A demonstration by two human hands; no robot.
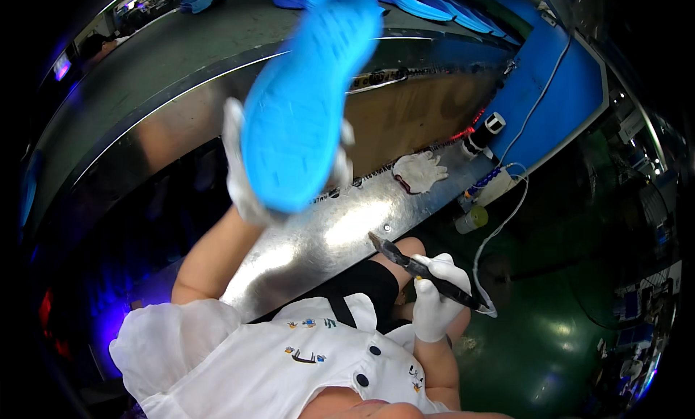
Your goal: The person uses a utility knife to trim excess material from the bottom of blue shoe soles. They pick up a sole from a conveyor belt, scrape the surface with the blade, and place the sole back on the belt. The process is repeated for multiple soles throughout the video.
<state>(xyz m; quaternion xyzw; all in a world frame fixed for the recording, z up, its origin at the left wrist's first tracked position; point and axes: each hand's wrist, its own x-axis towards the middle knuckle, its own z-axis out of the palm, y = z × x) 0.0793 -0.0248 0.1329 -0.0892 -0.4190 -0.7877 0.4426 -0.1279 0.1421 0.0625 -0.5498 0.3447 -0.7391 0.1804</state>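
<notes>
A bright blue shoe sole (293,129) is held up over the metal bench, slightly blurred, its grooved, flat face toward me. My left hand (237,165), in a white glove, is closed around its lower part; the sole hides most of the palm, and fingers show along both sides. Lower right, my gloved right hand (438,303) is closed on a slim black hand tool (402,258). Its brownish tip points up and left, apart from the sole. A pale cord (489,234) reaches the tool's rear end.
Behind the bench (347,220) runs a dark green conveyor belt (166,64) carrying several blue soles (423,6). A white glove (421,173) lies on the bench. A black-and-white cylinder (485,131) and yellow-green-topped container (472,220) are near the blue panel (554,93).
</notes>
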